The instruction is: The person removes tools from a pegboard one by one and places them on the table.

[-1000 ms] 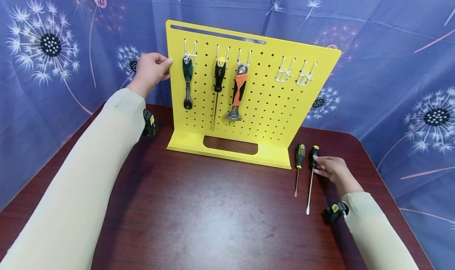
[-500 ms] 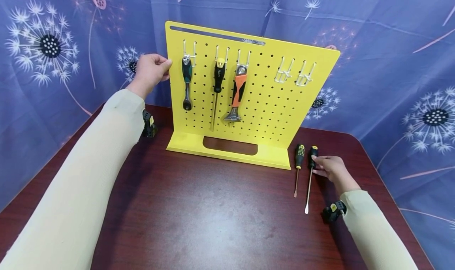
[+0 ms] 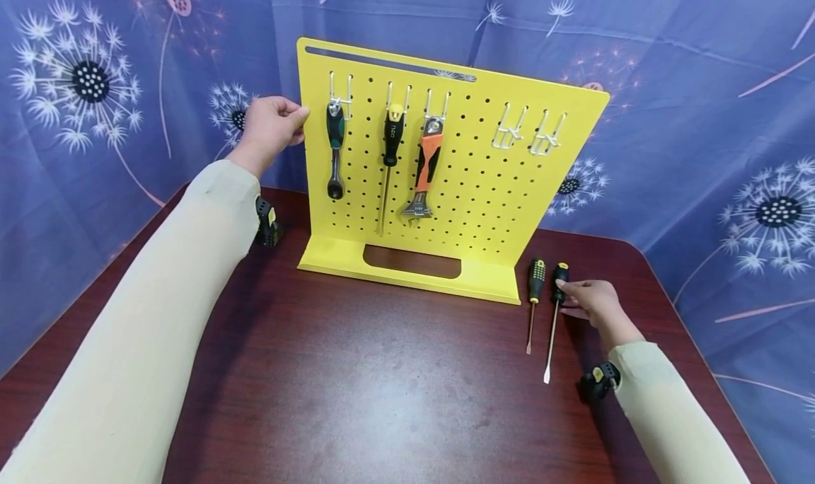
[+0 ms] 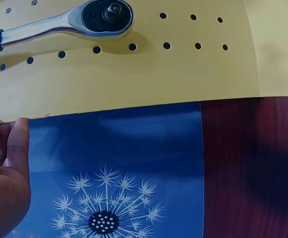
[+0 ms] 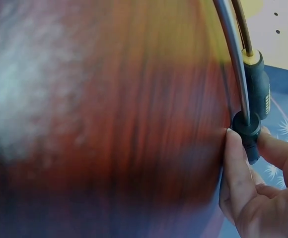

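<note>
My left hand pinches the upper left edge of a yellow pegboard between thumb and fingers; the left wrist view shows the same hand at the board's edge. At the right, my right hand grips the black handle of a long flathead screwdriver. In the right wrist view, thumb and fingers pinch that screwdriver from both sides. A shorter screwdriver with a yellow-dotted handle lies just left of it. On the board hang a ratchet wrench, a black screwdriver and an orange-handled adjustable wrench.
Two white hooks at the board's upper right carry no tool. The board's base stands on a dark red wooden table. Behind hangs a blue curtain with dandelion prints. A small black device sits at my right wrist.
The long screwdriver has shifted very slightly left, its tip too, with my right hand on its handle. My left hand stays at the board's edge.
</note>
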Demonstrator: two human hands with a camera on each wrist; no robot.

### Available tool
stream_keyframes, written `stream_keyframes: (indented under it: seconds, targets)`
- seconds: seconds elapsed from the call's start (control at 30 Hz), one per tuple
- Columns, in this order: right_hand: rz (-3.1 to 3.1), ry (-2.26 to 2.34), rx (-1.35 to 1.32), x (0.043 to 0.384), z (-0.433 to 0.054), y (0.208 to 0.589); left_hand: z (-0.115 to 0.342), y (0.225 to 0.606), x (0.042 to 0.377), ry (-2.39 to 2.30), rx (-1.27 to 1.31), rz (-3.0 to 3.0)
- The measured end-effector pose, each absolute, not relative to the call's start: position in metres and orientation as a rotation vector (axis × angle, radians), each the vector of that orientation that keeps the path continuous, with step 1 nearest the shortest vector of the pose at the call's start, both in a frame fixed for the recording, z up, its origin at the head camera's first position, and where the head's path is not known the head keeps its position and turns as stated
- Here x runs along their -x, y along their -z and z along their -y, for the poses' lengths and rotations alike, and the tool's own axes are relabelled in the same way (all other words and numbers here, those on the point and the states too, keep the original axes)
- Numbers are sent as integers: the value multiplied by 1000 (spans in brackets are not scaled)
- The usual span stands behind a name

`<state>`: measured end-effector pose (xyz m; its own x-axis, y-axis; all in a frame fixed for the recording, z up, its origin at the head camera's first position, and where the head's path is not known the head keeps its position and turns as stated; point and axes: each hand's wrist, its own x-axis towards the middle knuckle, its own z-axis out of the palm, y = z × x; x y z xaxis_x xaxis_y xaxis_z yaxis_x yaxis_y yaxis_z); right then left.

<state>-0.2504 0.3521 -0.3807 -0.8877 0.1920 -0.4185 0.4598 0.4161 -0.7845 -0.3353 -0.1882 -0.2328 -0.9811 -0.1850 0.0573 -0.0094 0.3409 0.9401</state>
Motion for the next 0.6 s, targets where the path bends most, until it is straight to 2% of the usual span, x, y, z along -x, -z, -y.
stream_keyframes:
  seconds: [0.6]
  targets:
    - [-2348,1556,-545,243,-355,375,189,233,336,1758,-209,2427]
